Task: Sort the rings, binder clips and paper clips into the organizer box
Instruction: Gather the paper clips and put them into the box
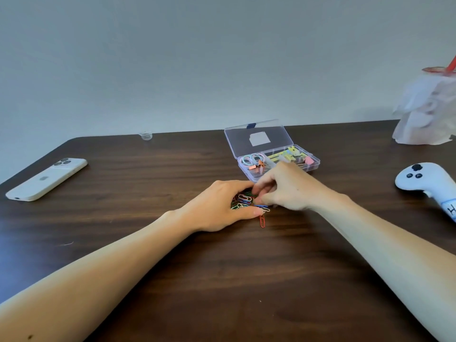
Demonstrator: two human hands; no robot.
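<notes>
Head view: both hands meet mid-table over a heap of paper clips (244, 200). Left hand (217, 206) cupped around the heap's near side, fingers curled, thumb flat by one orange clip (262, 221) lying loose. Right hand (283, 187) bent over the heap's far edge, fingertips pinched into it; whether a clip is actually gripped, cannot tell. Box (276, 159) just behind the right hand, lid up, rings (251, 159) and binder clips (256, 167) in left cells. Phone (47, 178) near left table (222, 280) edge, controller (424, 180) at right edge. Near side bare wood.
</notes>
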